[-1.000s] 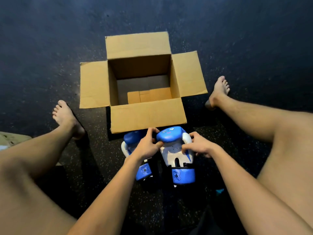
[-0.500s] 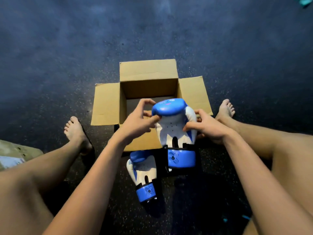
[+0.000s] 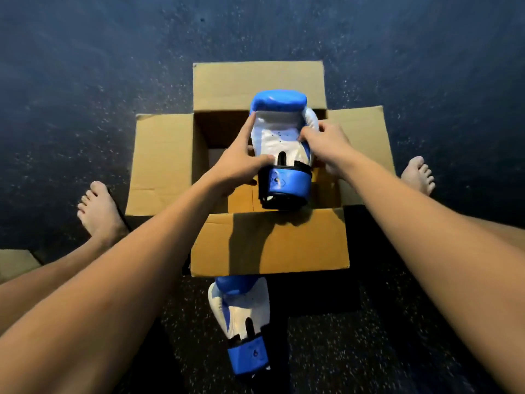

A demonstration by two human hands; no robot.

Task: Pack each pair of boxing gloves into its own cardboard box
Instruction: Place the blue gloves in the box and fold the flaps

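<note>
A blue and white padded boxing glove (image 3: 281, 143) is held above the open brown cardboard box (image 3: 270, 243). The left hand (image 3: 241, 163) grips its left edge and the right hand (image 3: 326, 143) pinches its right side. A second matching glove (image 3: 241, 317) lies on the dark speckled floor (image 3: 85, 81) just in front of the box.

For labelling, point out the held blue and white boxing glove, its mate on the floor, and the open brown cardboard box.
Held boxing glove (image 3: 277, 130): head view, white palm.
Floor boxing glove (image 3: 250, 311): head view, white palm.
Cardboard box (image 3: 298, 245): head view, near flap.
</note>
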